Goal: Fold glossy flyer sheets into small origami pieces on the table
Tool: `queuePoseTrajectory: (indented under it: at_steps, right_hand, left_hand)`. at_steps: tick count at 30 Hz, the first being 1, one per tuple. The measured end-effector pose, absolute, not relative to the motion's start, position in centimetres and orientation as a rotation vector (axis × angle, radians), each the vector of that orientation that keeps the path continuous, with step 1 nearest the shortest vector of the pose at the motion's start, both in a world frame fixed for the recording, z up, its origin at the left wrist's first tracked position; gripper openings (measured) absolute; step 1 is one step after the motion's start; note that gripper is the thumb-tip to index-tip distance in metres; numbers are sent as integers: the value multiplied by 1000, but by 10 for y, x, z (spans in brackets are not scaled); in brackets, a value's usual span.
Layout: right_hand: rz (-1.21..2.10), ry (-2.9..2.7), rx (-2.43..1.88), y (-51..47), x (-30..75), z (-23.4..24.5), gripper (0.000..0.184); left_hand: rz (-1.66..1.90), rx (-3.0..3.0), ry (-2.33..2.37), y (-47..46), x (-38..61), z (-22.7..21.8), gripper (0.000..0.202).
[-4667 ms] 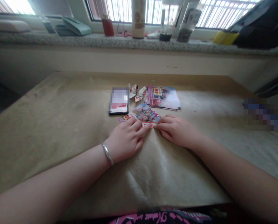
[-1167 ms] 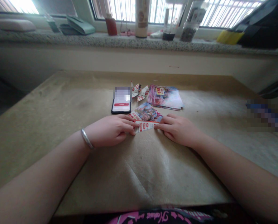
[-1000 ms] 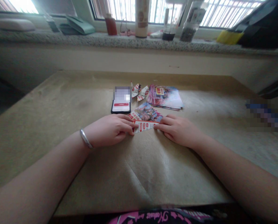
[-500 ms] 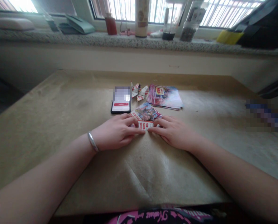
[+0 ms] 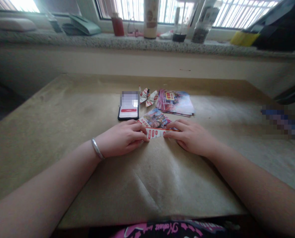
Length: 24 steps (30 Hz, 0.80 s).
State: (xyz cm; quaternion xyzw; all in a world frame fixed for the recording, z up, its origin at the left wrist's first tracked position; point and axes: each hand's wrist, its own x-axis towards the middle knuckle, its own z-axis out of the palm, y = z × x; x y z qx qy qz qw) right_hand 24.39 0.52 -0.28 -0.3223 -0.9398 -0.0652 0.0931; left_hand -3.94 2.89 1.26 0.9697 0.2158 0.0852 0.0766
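I am holding a printed leaflet (image 5: 155, 125) down on the worktop (image 5: 63, 125), which is lying under a sheet of creased brown paper. My left hand (image 5: 122, 138) is curling over the leaflet's near left corner, its fingers and thumb pinching the white strip with red marks. My right hand (image 5: 189, 135) is gripping the right edge, fingertips closing on the fold there. The two hands are sitting close together, with only the near strip of the leaflet showing between them. The leaflet is lying flat in the middle of the worktop, just in front of my knuckles, its colourful side facing up.

A silver bangle (image 5: 97, 148) is resting on my left wrist. Just beyond my left hand a phone (image 5: 129, 110) is lying face up, its screen glowing white and red. To the right of it a small folded paper figure (image 5: 147, 97) is sitting beside a stack of leaflets (image 5: 176, 102). Along the far wall a speckled window sill (image 5: 112, 41) is carrying a red cup (image 5: 118, 26) and a tall pale bottle (image 5: 151, 18).
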Motion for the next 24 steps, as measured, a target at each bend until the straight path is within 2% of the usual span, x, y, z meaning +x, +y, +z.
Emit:
queuePoseTrajectory:
  at_steps: [7,24]
  right_hand:
    - [-119,-2790,-1031,6,253,0,39]
    - [-183,-2797,-1216,5,268,10,41]
  left_hand:
    - [193,2867,653,29,-40,15,30]
    - [246,2840,630,31,-44,14,26]
